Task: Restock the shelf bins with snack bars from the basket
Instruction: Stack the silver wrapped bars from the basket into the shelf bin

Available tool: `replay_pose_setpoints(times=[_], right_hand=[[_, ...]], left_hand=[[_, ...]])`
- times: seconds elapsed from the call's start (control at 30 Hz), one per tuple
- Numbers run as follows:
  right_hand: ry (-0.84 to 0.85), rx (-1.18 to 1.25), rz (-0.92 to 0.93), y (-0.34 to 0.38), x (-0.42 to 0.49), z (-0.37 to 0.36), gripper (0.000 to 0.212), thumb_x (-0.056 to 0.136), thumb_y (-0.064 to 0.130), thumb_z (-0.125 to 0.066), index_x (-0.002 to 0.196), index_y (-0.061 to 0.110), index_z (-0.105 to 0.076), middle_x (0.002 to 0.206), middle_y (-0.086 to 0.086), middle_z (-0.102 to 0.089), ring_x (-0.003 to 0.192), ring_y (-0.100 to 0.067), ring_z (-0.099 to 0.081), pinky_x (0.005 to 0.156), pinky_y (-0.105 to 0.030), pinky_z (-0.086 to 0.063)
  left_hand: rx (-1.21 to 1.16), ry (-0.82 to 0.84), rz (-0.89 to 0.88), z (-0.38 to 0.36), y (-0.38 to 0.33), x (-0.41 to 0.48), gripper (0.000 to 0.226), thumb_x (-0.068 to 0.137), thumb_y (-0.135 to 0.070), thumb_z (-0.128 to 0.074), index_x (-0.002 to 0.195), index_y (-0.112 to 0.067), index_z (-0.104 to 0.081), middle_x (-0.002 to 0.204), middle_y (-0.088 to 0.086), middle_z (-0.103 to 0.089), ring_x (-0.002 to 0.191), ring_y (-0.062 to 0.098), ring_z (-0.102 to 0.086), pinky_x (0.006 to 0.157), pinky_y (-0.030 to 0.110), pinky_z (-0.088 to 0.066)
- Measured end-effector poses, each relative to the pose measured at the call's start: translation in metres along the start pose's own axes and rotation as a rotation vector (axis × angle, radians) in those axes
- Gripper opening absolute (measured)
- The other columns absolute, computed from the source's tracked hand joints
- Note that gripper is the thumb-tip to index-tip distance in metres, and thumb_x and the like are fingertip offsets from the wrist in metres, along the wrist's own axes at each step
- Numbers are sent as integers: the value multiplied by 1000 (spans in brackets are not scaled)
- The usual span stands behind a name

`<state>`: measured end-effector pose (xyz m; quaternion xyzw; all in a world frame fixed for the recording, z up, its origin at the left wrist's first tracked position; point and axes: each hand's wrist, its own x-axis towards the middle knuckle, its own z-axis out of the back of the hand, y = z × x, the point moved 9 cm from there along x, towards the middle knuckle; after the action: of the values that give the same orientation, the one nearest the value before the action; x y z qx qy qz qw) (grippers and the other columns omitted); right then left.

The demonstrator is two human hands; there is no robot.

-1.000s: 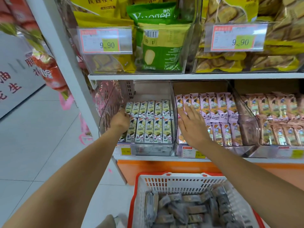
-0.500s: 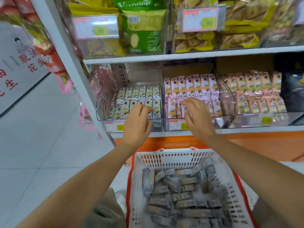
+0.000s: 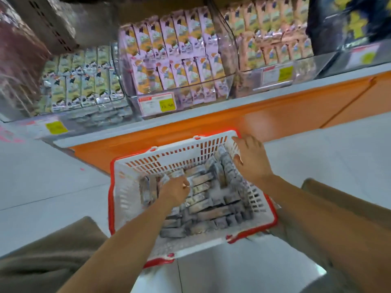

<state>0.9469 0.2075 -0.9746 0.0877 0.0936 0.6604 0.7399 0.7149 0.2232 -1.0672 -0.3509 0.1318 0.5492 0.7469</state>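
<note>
Curled down among the snack bars (image 3: 211, 210), the grip of the left hand (image 3: 175, 192) is too blurred to judge: its fingertips sit in the pile, but I cannot tell whether they hold a bar. The right hand (image 3: 251, 159) has a wide, loose grip with nothing in it, its fingers spread above the far right corner of the basket (image 3: 190, 153). Pale tiled floor (image 3: 42, 176) fills most of the view and carries the basket, which stands just in front of the orange base panel (image 3: 211, 123) under the grey shelf (image 3: 275, 89). On that shelf the clear shelf bins (image 3: 231, 51) stand side by side: green-and-white packs (image 3: 84, 81) fill the left one, pink packs (image 3: 179, 60) the middle one and peach packs (image 3: 270, 39) the right one, all standing in upright rows. A dark packet (image 3: 349, 22) sits further right. Brown trouser knees flank the basket, the left knee (image 3: 53, 250) and the right knee (image 3: 338, 199). The basket is white slotted plastic with a red rim, and its tall far wall stands between both hands and the shelf. Grey-wrapped bars lie piled across its bottom, some flat, some on edge along the right wall; the left forearm crosses the near rim and hides part of them. A price tag (image 3: 157, 103) with a yellow patch is fixed to the front of the middle bin.
</note>
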Motion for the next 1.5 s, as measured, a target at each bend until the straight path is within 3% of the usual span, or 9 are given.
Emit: replay_pose_setpoints(times=[0.2,0.37,0.5,0.67,0.8,1.0,1.17,1.33,1.5], right_hand=[[190,3,-164,-32,-9,-54,65,99,30,-43,155,17,-11,162,-12,-3,140,-34,-26,105,-45,-37],[74,-47,-152,-31,-8,-53,67,97,28,-44,154,17,-12,158,-12,-17,118,-31,-46,68,-40,-53],[57,-87,-166,-32,-7,-56,68,96,32,-43,154,17,-12,157,-13,-22,117,-30,-48,62,-38,-52],[50,-95,-174,-32,-7,-55,69,96,38,-42,155,17,-11,157,-13,-23,122,-29,-46,70,-40,-55],[37,-81,-169,-32,-6,-54,69,95,40,-44,154,17,-15,155,-13,-26,121,-29,-47,73,-40,-56],[33,-81,-163,-33,-6,-57,69,95,42,-42,153,18,-14,154,-13,-26,120,-29,-48,73,-38,-57],[47,-79,-135,-32,-7,-56,72,95,43,-44,153,16,-12,155,-13,-22,124,-29,-43,81,-37,-54],[175,-84,-125,-33,-7,-59,83,95,45,-47,155,18,3,160,-17,-5,139,-36,-26,106,-44,-37],[170,-34,-16,4,-9,-29,73,98,31,-47,155,15,-5,162,-12,5,147,-33,-11,117,-44,-18]], left_hand=[[-63,151,114,-66,23,34,36,103,-21,-38,138,-12,-42,111,16,-60,75,24,-55,69,35,-48],[-203,119,265,-81,43,63,53,101,-20,-40,152,-22,-22,124,21,-59,76,27,-58,58,28,-44],[-146,188,229,-95,44,90,57,103,-39,-34,154,-27,-13,148,18,-41,115,38,-56,97,43,-47],[-28,259,282,-106,51,103,56,104,-44,-26,155,-24,-14,157,13,-27,136,36,-39,110,41,-36],[51,319,340,-110,60,109,47,105,-27,-25,149,-12,-27,146,17,-42,120,35,-53,96,41,-47],[-32,132,287,-92,53,95,15,101,-24,-41,97,-10,-45,85,14,-57,80,32,-60,66,35,-43],[-408,44,154,-66,35,68,16,101,-6,-38,113,-16,-35,71,8,-44,55,19,-39,52,28,-40],[-715,-63,119,-15,27,19,65,92,8,-55,138,-19,-19,87,2,-53,71,22,-57,62,30,-49],[-790,-165,19,48,21,-38,53,92,-3,-60,136,-19,-35,113,5,-61,89,17,-59,61,15,-47]])
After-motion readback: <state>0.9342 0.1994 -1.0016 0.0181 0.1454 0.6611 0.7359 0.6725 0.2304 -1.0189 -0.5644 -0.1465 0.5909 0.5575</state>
